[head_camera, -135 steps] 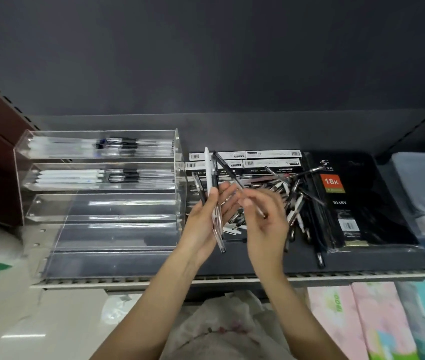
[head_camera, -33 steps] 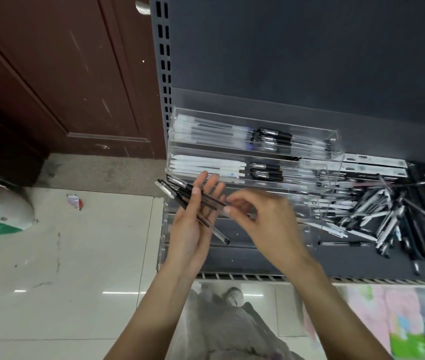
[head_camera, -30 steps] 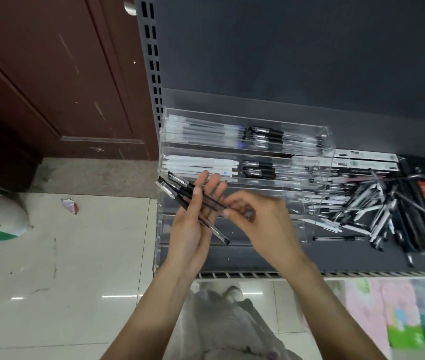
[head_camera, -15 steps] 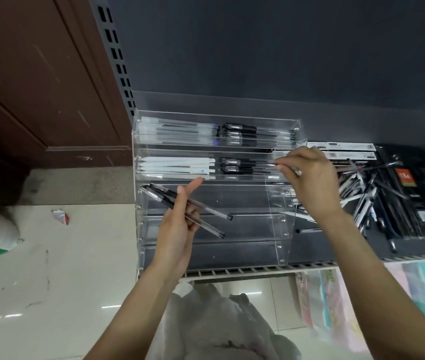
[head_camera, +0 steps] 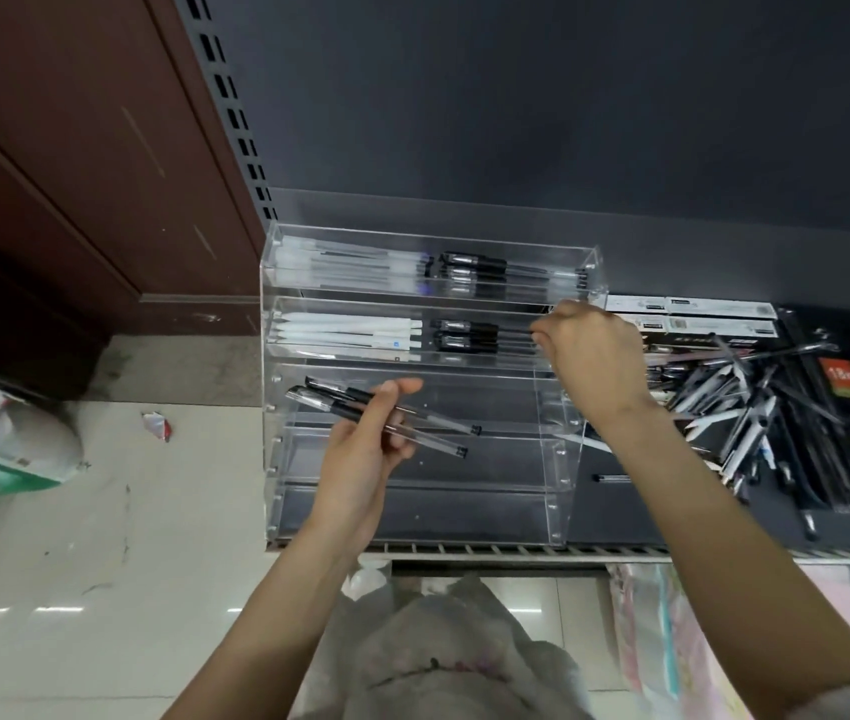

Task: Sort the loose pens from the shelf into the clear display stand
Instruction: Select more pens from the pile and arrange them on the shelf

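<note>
the left hand (head_camera: 360, 449) pinches two clear pens (head_camera: 386, 418) mid-barrel in front of the clear display stand (head_camera: 277, 397); they look light, stiff and smooth, so a mid-barrel grip should keep them level. the right hand (head_camera: 594, 356), fingers curled at the second tier's right end, seems to pinch a pen tip. loose pens (head_camera: 734, 407) lie piled on the shelf (head_camera: 620, 511).

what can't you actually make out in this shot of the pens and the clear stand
All in the head view:
- Right hand: its fingertips are curled at the stand's second tier, so whether they pinch a pen is hidden.
- Left hand: the exact count of pens it holds is unclear where they overlap.
- Loose pen pile: partly behind the right forearm, tangled, uncountable.
- Diary: cut by the right edge, label blurred.
- Clear display stand: reflections blur its lower tiers.
</note>
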Demonstrator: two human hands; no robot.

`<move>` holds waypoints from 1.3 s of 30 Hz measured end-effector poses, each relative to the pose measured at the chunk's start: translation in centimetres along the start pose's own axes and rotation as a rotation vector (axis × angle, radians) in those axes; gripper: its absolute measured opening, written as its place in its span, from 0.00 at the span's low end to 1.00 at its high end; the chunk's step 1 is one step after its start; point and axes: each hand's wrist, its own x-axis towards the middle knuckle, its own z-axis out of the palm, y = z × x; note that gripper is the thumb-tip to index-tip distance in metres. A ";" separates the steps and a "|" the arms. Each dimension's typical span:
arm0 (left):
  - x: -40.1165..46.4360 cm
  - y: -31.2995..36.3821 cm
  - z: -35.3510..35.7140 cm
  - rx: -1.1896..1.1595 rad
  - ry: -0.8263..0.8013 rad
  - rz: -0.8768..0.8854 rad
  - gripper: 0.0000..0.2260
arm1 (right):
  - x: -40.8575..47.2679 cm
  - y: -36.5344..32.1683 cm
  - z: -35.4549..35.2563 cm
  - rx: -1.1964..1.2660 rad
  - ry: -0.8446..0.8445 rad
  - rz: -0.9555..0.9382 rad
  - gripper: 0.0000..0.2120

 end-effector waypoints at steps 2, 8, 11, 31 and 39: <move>0.2 -0.2 0.3 0.027 -0.001 0.004 0.10 | -0.1 -0.2 0.1 0.016 0.017 0.016 0.03; 0.9 -0.5 1.3 0.093 -0.023 0.008 0.10 | -3.1 -0.2 -3.2 0.574 0.196 -0.022 0.06; 1.0 -0.8 2.1 0.125 -0.056 0.028 0.09 | -5.1 -1.9 -4.7 0.771 -0.063 -0.062 0.11; 0.9 -1.5 1.7 0.090 -0.125 0.056 0.05 | -1.0 2.8 -0.9 0.271 0.158 -0.285 0.04; 0.8 -1.4 1.6 0.069 -0.100 0.043 0.04 | -0.3 1.0 -1.6 -0.061 -0.076 -0.143 0.05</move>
